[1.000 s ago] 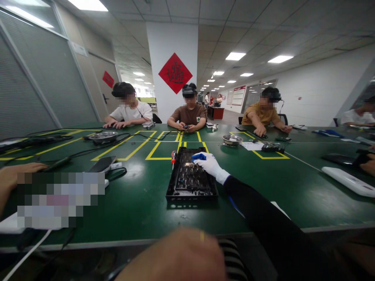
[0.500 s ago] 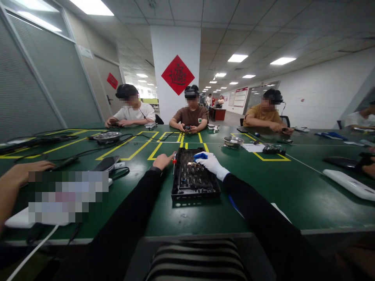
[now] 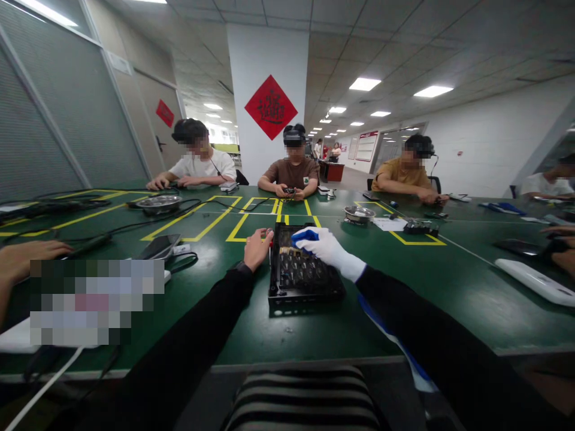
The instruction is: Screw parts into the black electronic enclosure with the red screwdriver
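Observation:
A black rectangular casing (image 3: 308,296) with a dark, ridged inside lies on the green table in front of me. My left hand (image 3: 258,248), bare, is at the casing's left edge beside a small red item (image 3: 271,237); its fingers are bent, and whether they grip that item is too small to tell. Over the upper part of the casing is my right hand (image 3: 324,246), in a white glove with blue fingertips, its fingers bent together. Small brass-coloured parts show just below those fingertips. What the gloved fingers hold, if anything, is hidden.
Metal bowls (image 3: 359,214) (image 3: 159,204) stand farther back. A phone (image 3: 160,246) and cables lie left, where another person's hand (image 3: 33,258) rests. Right are a black part (image 3: 421,228), a paper (image 3: 390,224) and a white device (image 3: 534,281). Several people sit around the table.
My left hand has turned and its fingers now bend at the casing's edge, where one pointed before. The casing appears slightly farther right, and the view has shifted a little.

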A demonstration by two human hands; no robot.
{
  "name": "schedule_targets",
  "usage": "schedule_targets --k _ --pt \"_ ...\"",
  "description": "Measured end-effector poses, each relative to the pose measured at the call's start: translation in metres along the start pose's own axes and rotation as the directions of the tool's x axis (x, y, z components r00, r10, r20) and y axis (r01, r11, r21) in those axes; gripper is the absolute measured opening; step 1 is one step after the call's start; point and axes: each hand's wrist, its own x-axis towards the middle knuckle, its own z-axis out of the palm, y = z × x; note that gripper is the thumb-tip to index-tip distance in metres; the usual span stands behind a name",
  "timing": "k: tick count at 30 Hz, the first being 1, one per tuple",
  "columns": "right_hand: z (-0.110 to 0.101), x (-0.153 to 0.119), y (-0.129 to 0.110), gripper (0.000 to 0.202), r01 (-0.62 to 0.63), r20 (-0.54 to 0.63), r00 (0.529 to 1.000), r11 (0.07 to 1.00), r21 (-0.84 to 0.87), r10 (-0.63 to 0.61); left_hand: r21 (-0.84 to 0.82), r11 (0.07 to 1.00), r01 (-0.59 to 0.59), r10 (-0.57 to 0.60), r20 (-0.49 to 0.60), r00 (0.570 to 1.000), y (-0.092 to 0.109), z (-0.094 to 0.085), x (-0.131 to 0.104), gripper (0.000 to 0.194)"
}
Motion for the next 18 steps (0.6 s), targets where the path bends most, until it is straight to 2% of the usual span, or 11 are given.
schedule_targets --k 3,5,9,18 --pt "0.006 -0.025 -0.009 0.025 0.049 0.104 0.993 0.999 -0.015 -0.048 -0.008 1.0 -0.008 0.008 0.059 0.998 0.001 0.007 -0.003 0.048" --pt "0.007 -0.032 -0.009 0.025 0.042 0.129 0.991 0.999 -0.02 -0.039 0.036 0.999 -0.006 0.003 0.079 0.997 0.002 0.011 -0.003 0.048" --pt "0.005 -0.034 -0.002 0.023 -0.005 0.11 0.994 1.0 -0.026 0.008 0.094 0.995 -0.017 0.007 0.109 0.994 0.003 0.018 0.001 0.044" --pt "-0.004 -0.04 -0.007 0.019 0.038 0.071 0.997 0.993 -0.109 -0.031 0.074 0.995 -0.068 0.056 0.153 0.987 0.003 0.026 0.014 0.041"
